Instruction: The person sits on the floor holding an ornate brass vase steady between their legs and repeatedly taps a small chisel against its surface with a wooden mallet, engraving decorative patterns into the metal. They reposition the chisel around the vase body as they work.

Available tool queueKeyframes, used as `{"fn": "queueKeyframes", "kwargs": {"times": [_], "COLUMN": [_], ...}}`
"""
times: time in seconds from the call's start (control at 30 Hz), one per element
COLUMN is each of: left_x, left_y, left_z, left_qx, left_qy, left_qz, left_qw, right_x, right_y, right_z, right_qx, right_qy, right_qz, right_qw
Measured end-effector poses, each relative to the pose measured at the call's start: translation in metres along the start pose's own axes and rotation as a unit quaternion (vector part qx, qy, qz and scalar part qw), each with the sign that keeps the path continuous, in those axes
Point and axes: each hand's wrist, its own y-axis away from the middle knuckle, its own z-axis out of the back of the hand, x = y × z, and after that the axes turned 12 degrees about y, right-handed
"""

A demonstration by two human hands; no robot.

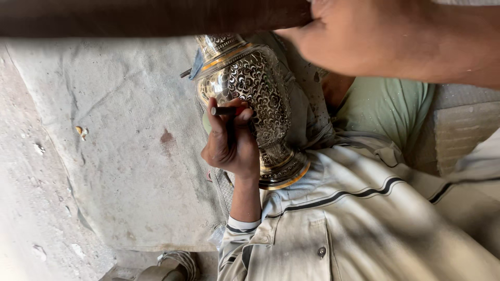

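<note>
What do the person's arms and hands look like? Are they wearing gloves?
No gloves: both hands are bare. The left hand comes out of a cream shirt sleeve with thin dark stripes, its cuff pushed up the forearm. The right hand is close to the camera and blurry, and no sleeve shows on its arm in this view. I see no watch on either wrist.

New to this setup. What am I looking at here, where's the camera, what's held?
There is no machine here: a person works with bare hands, filmed by a single camera worn on the head and looking down. The left hand grips a short dark rod-like tool in its fingers, the tool lying against an ornate engraved metal vase that lies tilted across the lap. The right hand is raised close to the lens and blurred; it appears to grip a dark bar. Underneath lies a grey cloth on the floor.
</note>
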Motion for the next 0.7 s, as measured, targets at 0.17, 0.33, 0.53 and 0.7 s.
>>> {"fn": "queueKeyframes", "kwargs": {"times": [0.17,0.33,0.53,0.7], "left_x": [0.001,-0.004,-0.002,-0.004], "left_y": [0.001,-0.001,-0.002,-0.004], "left_z": [0.002,0.006,0.005,0.006], "left_qx": [-0.031,-0.001,-0.011,0.012], "left_qy": [0.060,-0.020,0.019,-0.018], "left_qz": [0.050,0.022,0.013,0.013], "left_qw": [0.996,1.000,1.000,1.000], "right_x": [0.013,0.025,0.023,0.021], "right_y": [-0.019,-0.030,-0.021,-0.019], "right_z": [0.017,0.028,0.018,0.014], "right_qx": [-0.004,0.141,0.002,0.054], "right_qy": [-0.029,0.144,0.158,0.063], "right_qz": [0.102,0.086,0.113,0.052], "right_qw": [0.994,0.976,0.981,0.995]}}
